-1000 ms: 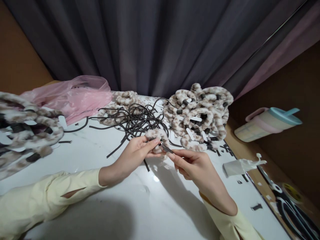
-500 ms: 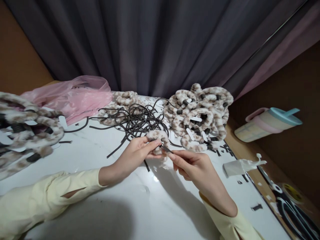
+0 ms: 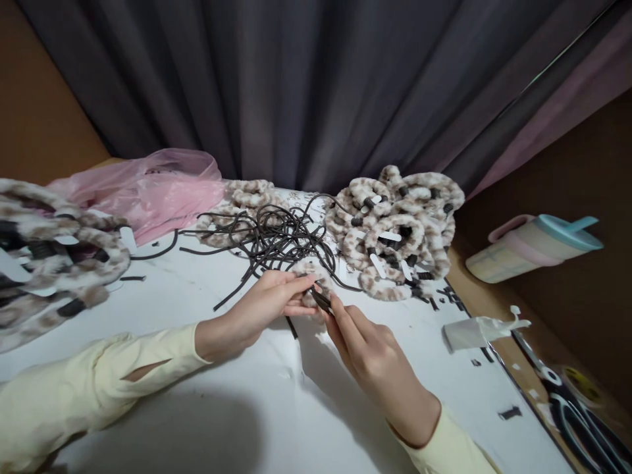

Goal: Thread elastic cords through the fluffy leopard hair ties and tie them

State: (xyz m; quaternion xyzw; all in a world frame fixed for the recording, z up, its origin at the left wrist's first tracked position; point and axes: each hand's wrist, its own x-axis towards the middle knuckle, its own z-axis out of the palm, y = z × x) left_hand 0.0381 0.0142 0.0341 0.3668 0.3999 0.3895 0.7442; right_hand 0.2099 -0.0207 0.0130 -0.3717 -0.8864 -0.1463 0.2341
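Note:
My left hand (image 3: 266,303) is closed on a small furry white-and-brown ring (image 3: 312,268), pinching it between thumb and fingers. In my right hand (image 3: 372,349), closed at the ring's near right side, the fingertips grip a dark cord (image 3: 322,301) that appears looped against the fur. Where the cord meets the ring is partly hidden by my fingers. Just beyond my hands lies a tangled heap of dark cords (image 3: 284,230). A short cord end (image 3: 292,328) pokes out below my left fingers.
Furry rings with dark wraps and white tags are piled at right (image 3: 402,230) and left (image 3: 93,257). A pink plastic bag (image 3: 168,191) lies behind. Along the right side are a tumbler (image 3: 536,250), a white pouch (image 3: 469,332), large scissors (image 3: 575,411) and cord scraps (image 3: 509,413).
My right hand has turned and shifted slightly, its fingers now pointing up toward the ring. The dark cord, straight before, now looks bent or doubled. My left hand keeps its hold.

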